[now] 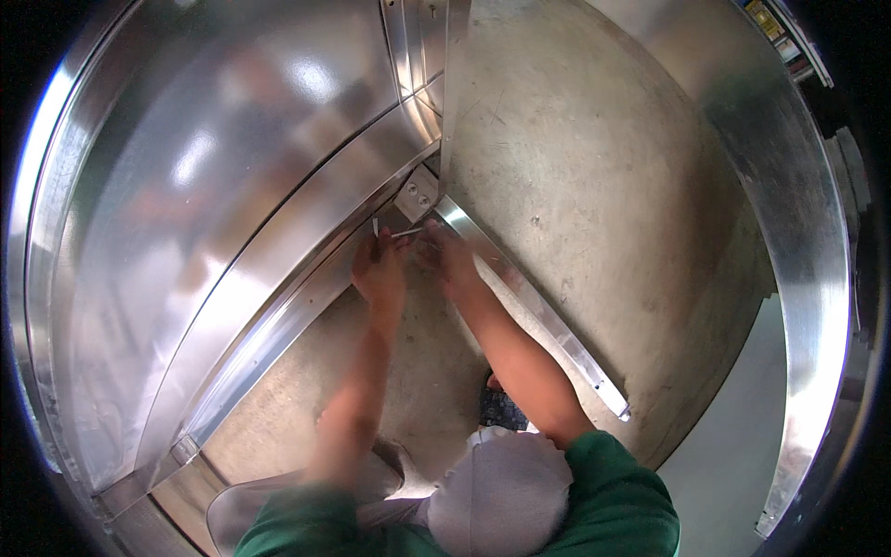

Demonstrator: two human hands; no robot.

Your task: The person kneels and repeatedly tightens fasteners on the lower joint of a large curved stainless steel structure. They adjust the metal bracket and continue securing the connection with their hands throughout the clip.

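My left hand (379,271) is closed, its fingertips pinched on a thin bright metal rod (406,232). A short piece of similar bright metal stands up beside those fingertips; whether it belongs to the same rod is hidden by the fingers. At the rod's other end is my right hand (445,252), with its fingers curled in and somewhat blurred. Just beyond both hands sits a metal block (417,193) with two round bolt heads, at the lower corner of the steel panelling. From near this block a long flat metal bar (538,295) runs toward the lower right.
A large shiny steel panel (232,139) with a bottom rail (278,325) fills the left side. A curved-looking steel edge (807,278) rises at the right. Concrete floor (594,167) lies beyond the bar. Grey fabric (501,497) and a dark sandal (499,408) show below.
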